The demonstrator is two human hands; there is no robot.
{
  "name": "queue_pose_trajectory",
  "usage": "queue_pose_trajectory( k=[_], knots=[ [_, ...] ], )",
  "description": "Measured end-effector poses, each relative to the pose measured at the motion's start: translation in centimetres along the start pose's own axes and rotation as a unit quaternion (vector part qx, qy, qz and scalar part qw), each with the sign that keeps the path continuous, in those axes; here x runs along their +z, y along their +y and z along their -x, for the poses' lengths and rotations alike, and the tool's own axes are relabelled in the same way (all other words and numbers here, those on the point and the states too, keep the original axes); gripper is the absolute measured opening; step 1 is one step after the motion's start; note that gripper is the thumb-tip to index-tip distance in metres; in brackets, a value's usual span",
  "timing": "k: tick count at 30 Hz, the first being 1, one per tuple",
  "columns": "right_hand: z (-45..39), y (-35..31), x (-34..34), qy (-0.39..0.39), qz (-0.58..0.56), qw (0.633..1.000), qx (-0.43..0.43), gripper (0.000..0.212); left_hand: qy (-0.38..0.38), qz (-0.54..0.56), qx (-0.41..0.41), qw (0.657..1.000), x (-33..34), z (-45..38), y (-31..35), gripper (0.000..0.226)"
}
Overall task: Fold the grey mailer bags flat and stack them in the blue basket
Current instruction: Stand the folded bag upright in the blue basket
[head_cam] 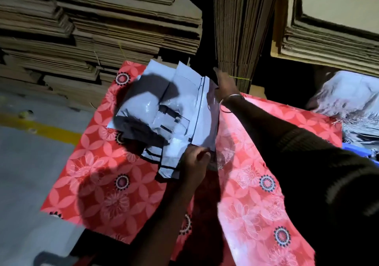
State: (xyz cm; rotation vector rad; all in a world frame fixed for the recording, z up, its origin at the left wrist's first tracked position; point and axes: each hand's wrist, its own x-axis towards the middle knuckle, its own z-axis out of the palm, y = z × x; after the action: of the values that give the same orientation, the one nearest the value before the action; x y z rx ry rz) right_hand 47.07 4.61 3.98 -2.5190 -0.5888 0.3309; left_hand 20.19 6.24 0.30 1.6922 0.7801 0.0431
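You are mid-job, with most of the work ahead as far as this view shows. The pile of grey mailer bags (164, 109) lies loose and overlapping on the red flowered cloth (256, 183), none of it squared into a neat stack. Your left hand (194, 164) pinches the near corner of the pile's top bag, fingers curled on its edge. Your right hand (224, 85) sits at the far right edge of the pile, against that same bag, but you cannot tell whether its fingers grip the bag or only press it. Right of the pile, past the cloth's edge, 1 small corner of the blue basket (357, 151) shows, with crumpled silvery plastic (348, 105) above it. Whether folded bags already lie inside is hidden. Flattened cardboard (102, 29) is stacked beyond the pile.
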Motion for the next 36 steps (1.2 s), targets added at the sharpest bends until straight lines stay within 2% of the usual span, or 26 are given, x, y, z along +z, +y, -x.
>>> queue_pose_trajectory(
  k=[4, 7, 11, 13, 16, 19, 23, 26, 29, 31, 34, 36],
  knots=[
    [-1.5, 0.2, 1.3, -0.018, 0.009, 0.999, 0.045, 0.059, -0.017, 0.020, -0.037, 0.999, 0.2, -1.0, -0.5, 0.033],
    [-1.2, 1.1, 1.4, 0.012, 0.000, 0.997, 0.073, 0.060, -0.024, 0.049, -0.035, 0.998, 0.0, -1.1, -0.5, 0.034],
    [0.3, 3.6, -0.3, 0.068, -0.056, 0.995, 0.041, 0.042, -0.012, 0.104, -0.021, 0.994, -0.5, 0.1, 0.0, 0.030],
    [2.1, 4.9, -1.9, 0.084, -0.070, 0.994, 0.022, 0.031, -0.013, 0.139, -0.016, 0.990, -0.8, 0.8, -0.3, 0.036],
    [6.0, 6.3, -4.7, 0.109, -0.090, 0.989, 0.030, 0.028, -0.001, 0.152, -0.007, 0.988, -1.7, 1.2, 0.3, 0.030],
    [10.8, 8.1, -7.1, 0.105, -0.124, 0.984, 0.069, 0.022, 0.003, 0.119, 0.028, 0.993, -2.4, 1.9, 0.9, 0.026],
    [18.8, 12.2, -9.0, 0.103, -0.147, 0.976, 0.122, 0.023, 0.002, 0.110, 0.015, 0.994, -1.5, 3.2, 1.1, 0.013],
    [25.3, 16.3, -8.3, 0.091, -0.163, 0.962, 0.201, 0.033, -0.010, 0.077, 0.022, 0.997, 0.2, 4.3, 0.4, 0.023],
    [31.5, 19.2, -6.7, 0.080, -0.166, 0.947, 0.262, 0.030, -0.054, 0.021, 0.012, 0.998, 2.1, 6.0, -1.5, 0.026],
    [34.9, 20.2, -5.8, 0.073, -0.136, 0.949, 0.274, 0.028, -0.075, -0.014, 0.027, 0.997, 3.3, 7.3, -2.9, 0.024],
    [38.2, 21.0, -4.6, 0.071, -0.108, 0.957, 0.259, 0.038, -0.087, -0.079, 0.039, 0.992, 4.7, 9.2, -4.7, 0.033],
    [39.3, 21.6, -4.0, 0.074, -0.093, 0.959, 0.258, 0.037, -0.100, -0.114, 0.037, 0.988, 5.4, 10.1, -5.6, 0.029]
  ],
)
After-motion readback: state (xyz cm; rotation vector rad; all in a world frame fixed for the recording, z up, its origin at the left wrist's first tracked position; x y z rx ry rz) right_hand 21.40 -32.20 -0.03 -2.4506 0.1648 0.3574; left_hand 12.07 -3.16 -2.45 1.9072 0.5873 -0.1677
